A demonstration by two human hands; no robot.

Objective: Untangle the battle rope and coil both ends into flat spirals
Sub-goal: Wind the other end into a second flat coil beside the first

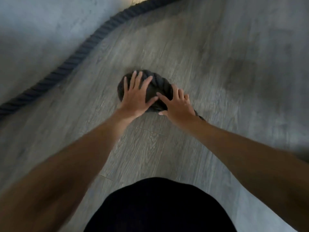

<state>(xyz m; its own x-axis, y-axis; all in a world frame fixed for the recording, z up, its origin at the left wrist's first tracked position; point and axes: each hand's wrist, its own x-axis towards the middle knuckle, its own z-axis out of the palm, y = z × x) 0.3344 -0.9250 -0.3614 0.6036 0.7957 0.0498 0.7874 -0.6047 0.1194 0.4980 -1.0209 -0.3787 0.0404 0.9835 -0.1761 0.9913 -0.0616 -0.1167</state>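
- Spring-back risk: the coil [158, 82] is being kept down by hand pressure alone. If either hand is lifted too soon, the inner turns are likely to be sprung open.
- Stacking risk: the turns are appearing humped rather than flat, though blur is limiting this reading. The next turn may be ridden up over the last.
- Kink risk: the feeding strand [199, 116] is being led out from under the right wrist. Any twist left in it is likely to be wound into the spiral.
- Snag risk: a long run of the battle rope [83, 46] is lying along the far-left edge of the planked floor [217, 47], well apart from the coil. A tangle out of view would be dragging the coil off its spot.
- The left hand [136, 95] is being pressed flat on the coil's top, fingers straight and spread.
- The right hand [178, 105] is being set on the coil's right flank. Its index finger is laid across the top, and its other fingers and thumb are bent round the outer turn, gripping it.
- The coil is being held directly beneath both hands, near the middle of the visible floor.
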